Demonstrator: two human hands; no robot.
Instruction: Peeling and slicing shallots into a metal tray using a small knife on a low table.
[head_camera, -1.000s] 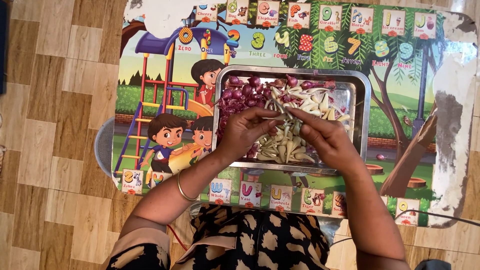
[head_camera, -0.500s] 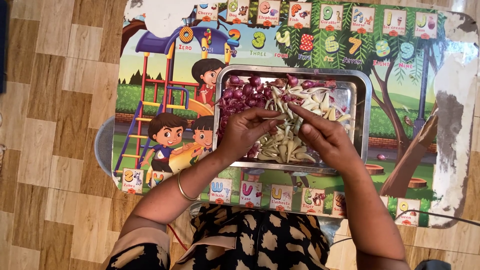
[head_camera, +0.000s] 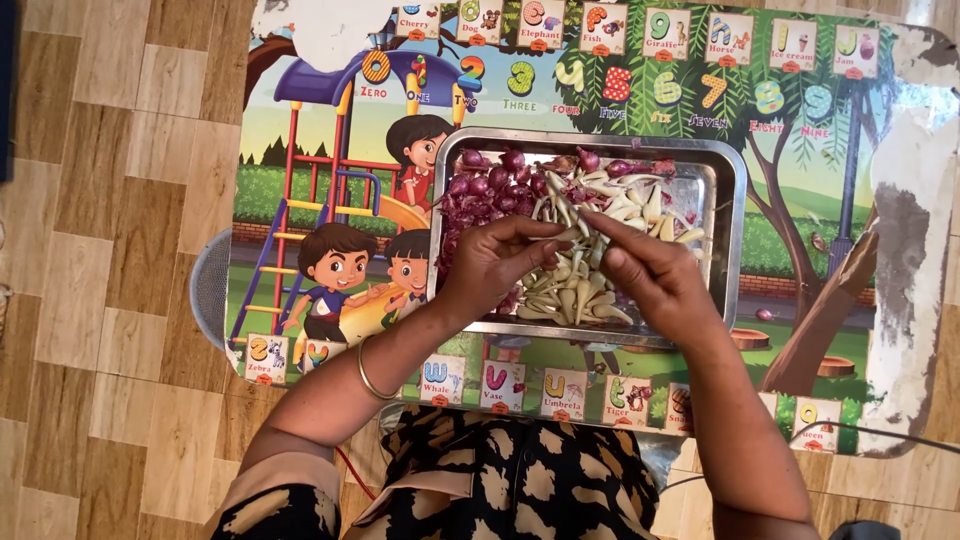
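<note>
Two heaps, purple shallots and pale garlic cloves, fill steel tray.

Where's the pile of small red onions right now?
In the head view, the red onions fill the steel tray's upper-left part, just beyond the left hand, beside the pale garlic cloves.

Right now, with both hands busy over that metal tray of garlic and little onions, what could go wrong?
The tray is heaped, so peeled garlic cloves might slide into the purple onions and mix. The left hand and right hand work fingertip to fingertip on one clove, which could slip and drop. The low table is small, so a nudge might shift the tray toward its edge.
</note>
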